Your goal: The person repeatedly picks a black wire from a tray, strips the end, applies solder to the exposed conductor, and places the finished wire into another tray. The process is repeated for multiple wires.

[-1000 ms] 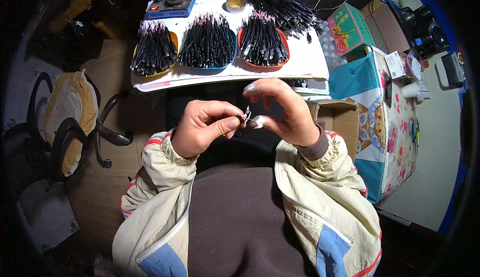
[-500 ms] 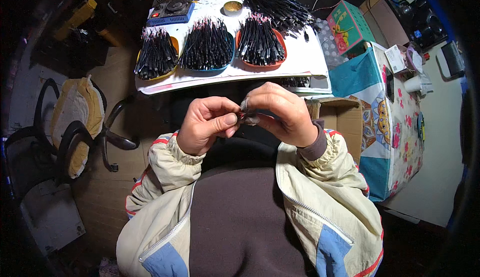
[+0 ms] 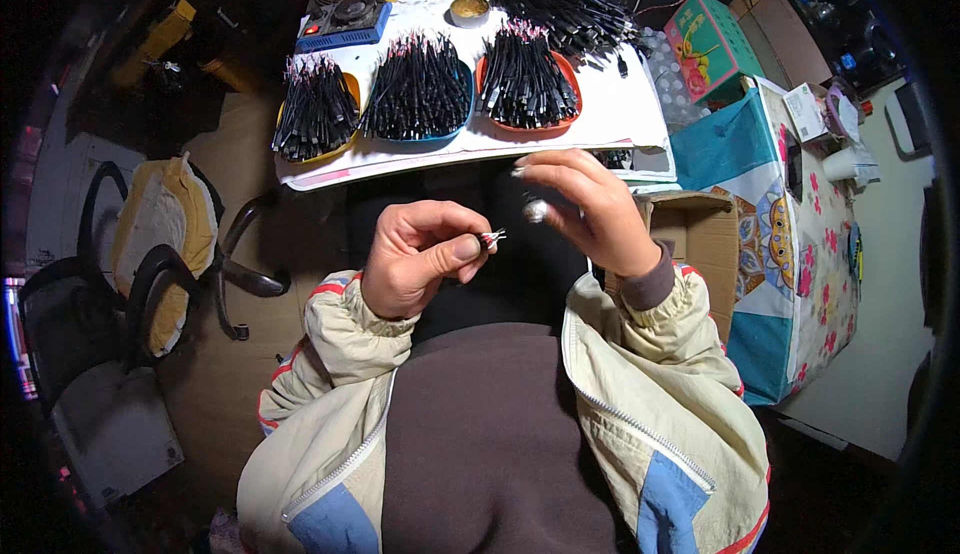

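Observation:
In front of my lap, my left hand [image 3: 420, 259] pinches a short cable end [image 3: 493, 239] between thumb and forefinger. Fine red and pale wires stick out of it to the right, and the rest is hidden in the fist. My right hand [image 3: 597, 212] is a little to the right of the wires, thumb and fingers spread, with nothing between them. Whitish wrapping covers its thumb tip and a fingertip. Beyond the hands, bundles of short black cables with pinkish ends fill a yellow tray [image 3: 352, 86], a blue tray [image 3: 469, 104] and an orange tray [image 3: 576, 94].
The trays stand on a white table [image 3: 610, 119]. At its back are a blue-based burner [image 3: 350, 34], a small round tin [image 3: 469, 10] and long black cables [image 3: 550, 4]. A cardboard box [image 3: 705, 229] and a cloth-covered table [image 3: 815, 244] lie right; a chair [image 3: 165, 244] stands left.
My right hand has let go of the wires and moved right, its fingers spreading. The wire ends now show at my left fingertips, where that hand keeps its pinch.

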The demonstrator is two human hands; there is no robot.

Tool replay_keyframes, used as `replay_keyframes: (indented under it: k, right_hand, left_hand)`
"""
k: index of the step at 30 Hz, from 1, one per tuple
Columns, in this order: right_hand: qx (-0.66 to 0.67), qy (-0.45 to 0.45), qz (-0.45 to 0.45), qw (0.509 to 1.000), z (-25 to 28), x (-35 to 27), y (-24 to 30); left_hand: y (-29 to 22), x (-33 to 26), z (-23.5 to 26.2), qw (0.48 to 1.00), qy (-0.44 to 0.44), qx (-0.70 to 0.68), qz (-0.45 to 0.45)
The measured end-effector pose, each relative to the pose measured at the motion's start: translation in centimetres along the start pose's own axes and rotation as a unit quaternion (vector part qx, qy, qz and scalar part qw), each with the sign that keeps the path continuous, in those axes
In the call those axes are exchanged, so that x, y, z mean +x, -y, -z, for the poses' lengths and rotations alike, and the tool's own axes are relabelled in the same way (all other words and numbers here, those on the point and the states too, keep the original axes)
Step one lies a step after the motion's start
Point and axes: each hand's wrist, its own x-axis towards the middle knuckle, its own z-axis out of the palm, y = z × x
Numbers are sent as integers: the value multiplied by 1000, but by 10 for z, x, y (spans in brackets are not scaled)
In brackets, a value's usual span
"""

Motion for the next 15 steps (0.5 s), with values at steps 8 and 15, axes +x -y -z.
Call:
replay_keyframes:
  k: [8,15]
  right_hand:
    - [94,-60,148,983,-5,20,28]
    - [607,108,-253,745,-11,7,23]
  left_hand:
    - [0,7,0,1000,7,-26,17]
    - [-14,16,-4,821,49,500,-270]
